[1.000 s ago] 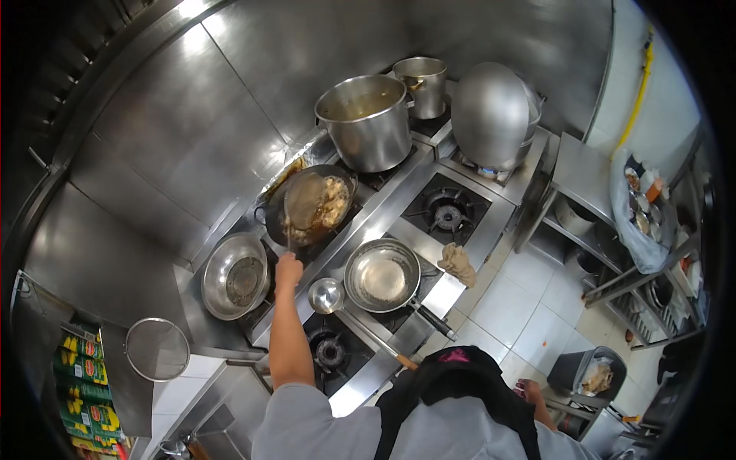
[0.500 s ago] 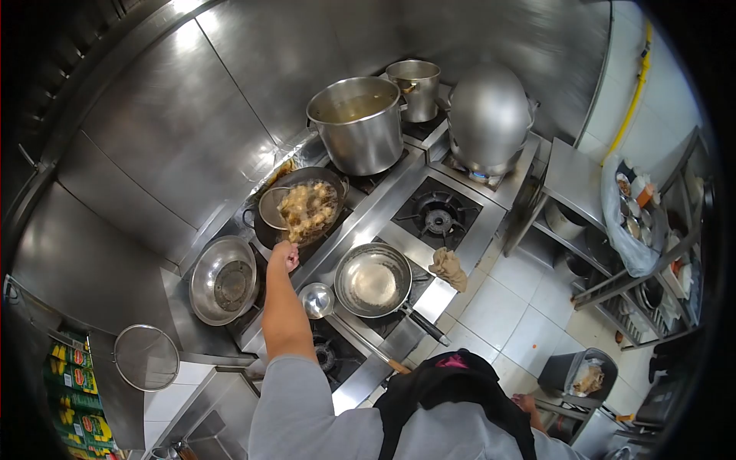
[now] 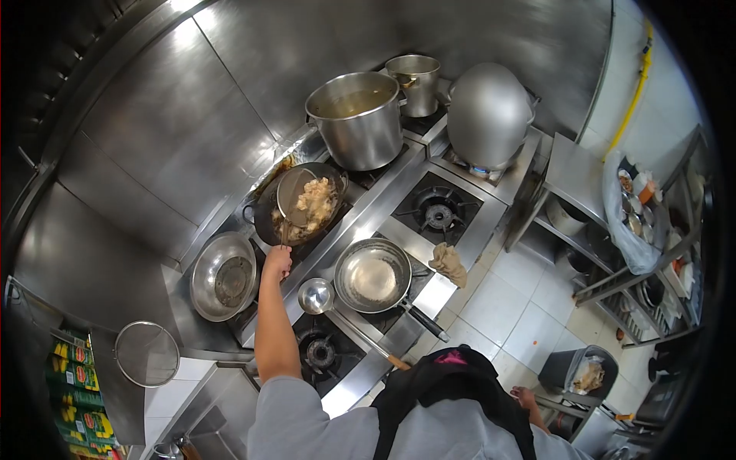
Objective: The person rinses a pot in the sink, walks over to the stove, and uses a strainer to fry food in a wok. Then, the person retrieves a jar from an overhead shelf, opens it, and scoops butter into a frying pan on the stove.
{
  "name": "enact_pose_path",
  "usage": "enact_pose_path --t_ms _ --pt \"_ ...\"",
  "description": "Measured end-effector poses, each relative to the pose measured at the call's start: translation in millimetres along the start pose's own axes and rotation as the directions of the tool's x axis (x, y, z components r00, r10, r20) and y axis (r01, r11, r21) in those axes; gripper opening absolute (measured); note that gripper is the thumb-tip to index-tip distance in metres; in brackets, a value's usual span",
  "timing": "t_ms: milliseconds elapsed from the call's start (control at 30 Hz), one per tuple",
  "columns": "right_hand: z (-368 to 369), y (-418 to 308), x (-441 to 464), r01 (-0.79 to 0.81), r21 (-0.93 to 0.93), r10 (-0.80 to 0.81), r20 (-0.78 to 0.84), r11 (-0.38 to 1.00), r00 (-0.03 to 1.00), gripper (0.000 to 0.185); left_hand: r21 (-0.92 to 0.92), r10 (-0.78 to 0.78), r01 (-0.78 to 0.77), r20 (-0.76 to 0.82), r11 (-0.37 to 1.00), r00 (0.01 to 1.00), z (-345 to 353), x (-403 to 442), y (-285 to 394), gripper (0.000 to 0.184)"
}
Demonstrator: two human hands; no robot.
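Note:
My left hand (image 3: 277, 262) is closed around the handle of a wire skimmer (image 3: 294, 193). The skimmer's round mesh is tilted over a dark wok (image 3: 265, 224), at its left side. Golden-brown fried pieces (image 3: 317, 201) are heaped against and beside the mesh, with more lying in the oil below. Down by my right side is my right hand (image 3: 524, 399); its fingers are small and partly hidden, so I cannot make out their pose. A steel ladle (image 3: 316, 296) with a wooden handle lies near my left forearm, beside a frying pan (image 3: 374, 277).
A steel bowl (image 3: 225, 277) sits left of the wok. Behind are a large stockpot (image 3: 359, 134), a smaller pot (image 3: 414, 86) and a domed steel vessel (image 3: 489, 115) over a flame. A cloth (image 3: 448, 265) lies on the stove edge. Another strainer (image 3: 146, 354) is at left.
The skimmer has lifted and tilted, and the fried pieces are now bunched in a heap instead of spread out. My left hand has drawn slightly back toward me. The right hand stays low.

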State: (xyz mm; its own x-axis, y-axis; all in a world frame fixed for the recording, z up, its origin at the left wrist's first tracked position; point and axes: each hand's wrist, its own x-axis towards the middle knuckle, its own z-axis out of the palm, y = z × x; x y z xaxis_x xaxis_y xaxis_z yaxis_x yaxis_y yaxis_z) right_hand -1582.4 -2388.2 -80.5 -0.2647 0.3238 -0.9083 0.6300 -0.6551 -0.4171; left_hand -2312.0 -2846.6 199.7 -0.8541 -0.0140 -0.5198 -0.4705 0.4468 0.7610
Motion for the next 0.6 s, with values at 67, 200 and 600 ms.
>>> enact_pose_path --t_ms 67,200,600 --pt "1 -2 1 -0.031 0.000 0.031 -0.016 1.000 0.999 0.023 0.329 0.248 -0.188 -0.148 0.925 0.957 -4 -14 -5 0.025" --pt "2 -7 6 0.035 -0.043 -0.034 0.028 0.998 0.999 0.023 0.802 0.429 -0.157 -0.133 0.577 0.893 -23 -54 3 0.032" --pt "26 -44 -8 -0.024 0.030 0.027 -0.101 0.999 0.995 0.025 0.592 0.344 -0.164 -0.204 0.789 0.917 11 -83 9 0.040"
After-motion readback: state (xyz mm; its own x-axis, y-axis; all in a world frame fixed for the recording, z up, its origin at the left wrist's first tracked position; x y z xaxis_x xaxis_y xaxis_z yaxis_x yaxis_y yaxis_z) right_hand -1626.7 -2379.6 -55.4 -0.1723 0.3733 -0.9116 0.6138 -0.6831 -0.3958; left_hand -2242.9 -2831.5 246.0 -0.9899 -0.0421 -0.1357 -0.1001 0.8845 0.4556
